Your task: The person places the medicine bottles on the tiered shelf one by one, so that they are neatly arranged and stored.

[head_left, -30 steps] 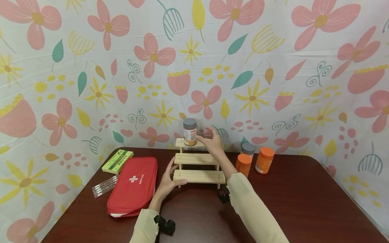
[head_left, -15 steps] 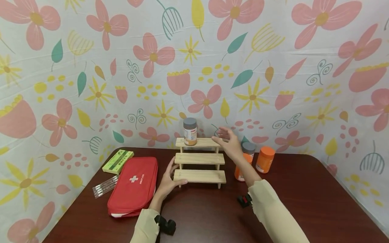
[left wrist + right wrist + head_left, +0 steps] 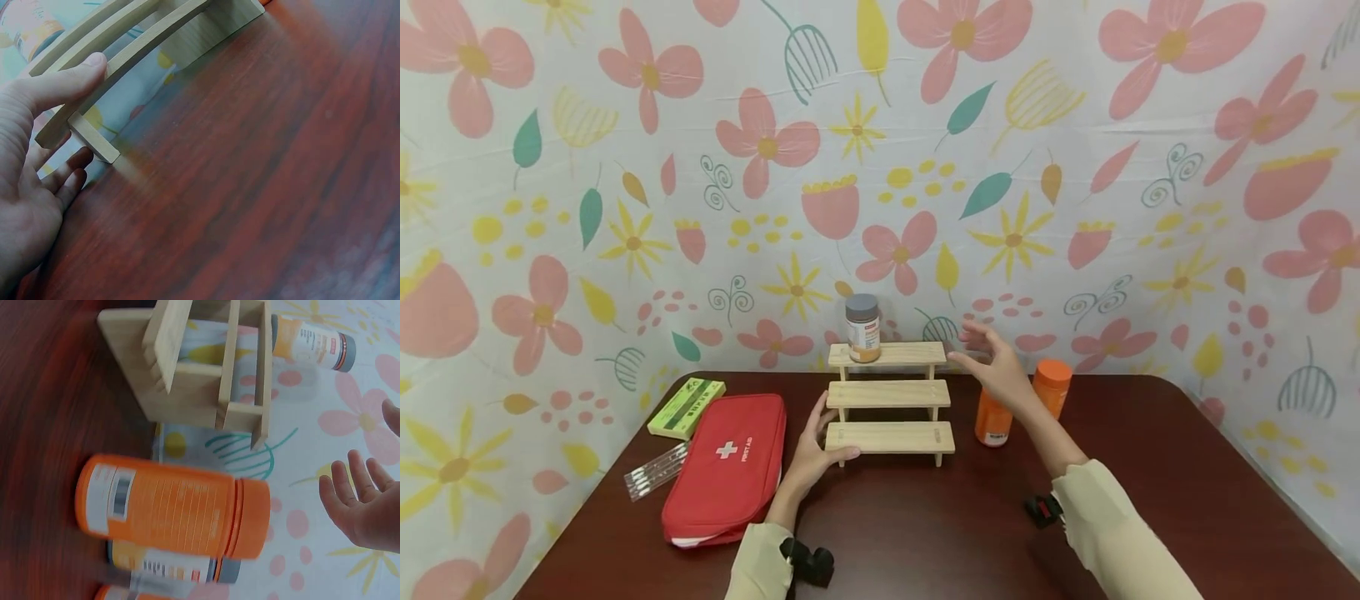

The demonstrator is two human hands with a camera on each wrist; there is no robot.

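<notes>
A three-step wooden display stand (image 3: 887, 393) is at the middle of the table. My left hand (image 3: 808, 458) grips its left end; in the left wrist view the thumb (image 3: 81, 78) lies over the lowest step while the other fingers reach behind and below. Upright on the left of the top step is a grey-capped supplement bottle (image 3: 863, 329). Just off the top step's right end hovers my right hand (image 3: 996, 367), fingers spread and holding nothing. Below and beside it stands an orange supplement bottle (image 3: 994, 418); another orange bottle (image 3: 1051, 385) is partly hidden behind the wrist.
A second grey-capped bottle (image 3: 162, 562) appears behind the orange one in the right wrist view. At the left lie a red first aid pouch (image 3: 726, 467), a yellow-green box (image 3: 687, 408) and a clear pack of swabs (image 3: 657, 472). A floral cloth (image 3: 880, 167) hangs behind the table.
My right hand has let go of the grey-capped bottle on the top step and drawn away to the right. The left hand keeps its place on the stand.
</notes>
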